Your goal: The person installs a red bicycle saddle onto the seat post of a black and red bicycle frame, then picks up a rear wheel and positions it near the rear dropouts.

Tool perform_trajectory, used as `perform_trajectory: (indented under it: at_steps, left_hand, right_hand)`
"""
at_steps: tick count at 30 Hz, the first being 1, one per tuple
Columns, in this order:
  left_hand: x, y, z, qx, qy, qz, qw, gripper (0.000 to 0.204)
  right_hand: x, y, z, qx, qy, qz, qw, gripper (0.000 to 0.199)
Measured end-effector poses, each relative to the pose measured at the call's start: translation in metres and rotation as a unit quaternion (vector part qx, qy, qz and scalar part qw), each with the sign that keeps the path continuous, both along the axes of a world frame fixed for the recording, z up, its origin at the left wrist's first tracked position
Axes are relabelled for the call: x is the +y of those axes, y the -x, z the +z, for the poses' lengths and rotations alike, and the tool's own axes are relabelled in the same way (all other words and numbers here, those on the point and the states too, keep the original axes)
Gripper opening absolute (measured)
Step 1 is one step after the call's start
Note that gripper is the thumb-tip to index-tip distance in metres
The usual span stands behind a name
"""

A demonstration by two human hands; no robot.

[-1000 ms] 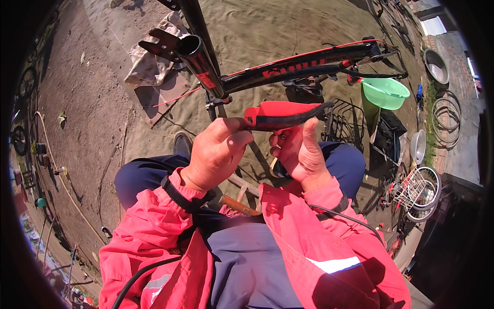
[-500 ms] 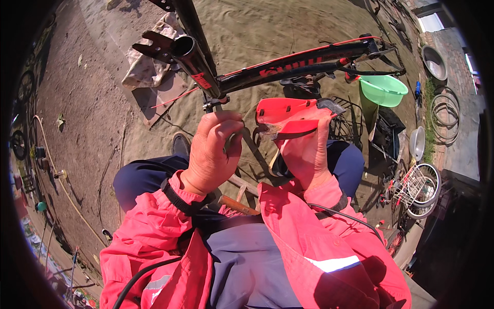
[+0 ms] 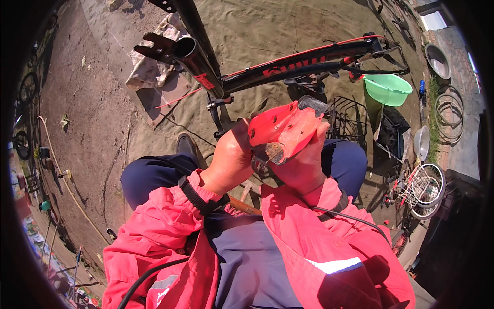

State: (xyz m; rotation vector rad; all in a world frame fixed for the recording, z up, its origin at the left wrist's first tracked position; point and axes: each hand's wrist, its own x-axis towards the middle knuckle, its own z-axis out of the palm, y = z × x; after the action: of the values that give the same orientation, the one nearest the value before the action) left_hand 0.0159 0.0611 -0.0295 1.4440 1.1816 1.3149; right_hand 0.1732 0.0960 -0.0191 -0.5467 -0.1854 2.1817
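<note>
Change: red bicycle saddle (image 3: pixel 282 130) is tipped underside-up since a second ago, so its rails can be inspected | Grip: clasped between left hand (image 3: pixel 232 160) and right hand (image 3: pixel 304 164), both closed | Place: bicycle frame (image 3: pixel 303 63) just beyond the grip

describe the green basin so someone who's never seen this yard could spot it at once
Follow the black-and-red bike frame lying on the sandy ground to its far right end. Just below that end, right of the wire basket, sits the green basin. It is the only bright green thing there: the other bowls nearby, the grey basin and the small pale bowl, are dull-coloured.
</note>
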Motion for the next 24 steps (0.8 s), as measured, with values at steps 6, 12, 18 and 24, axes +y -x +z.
perform_trajectory:
  at_steps: [6,12,18,24]
  left_hand:
    - [-0.004,0.006,0.012,-0.007,0.11,-0.046,0.993,0.039]
    - [-0.005,0.013,0.019,-0.042,0.214,-0.063,0.974,0.049]
    - [-0.002,0.017,0.016,0.171,-0.041,-0.054,0.983,0.054]
    - [0.002,0.018,0.011,-0.013,0.05,-0.023,0.998,0.032]
  right_hand:
    - [-0.002,0.002,0.001,-0.044,-0.014,0.013,0.999,0.106]
    - [-0.003,0.002,0.008,-0.033,-0.027,0.034,0.999,0.111]
    - [-0.002,0.005,0.008,-0.036,-0.036,0.023,0.998,0.113]
    - [0.006,-0.001,0.003,-0.053,-0.08,0.033,0.995,0.112]
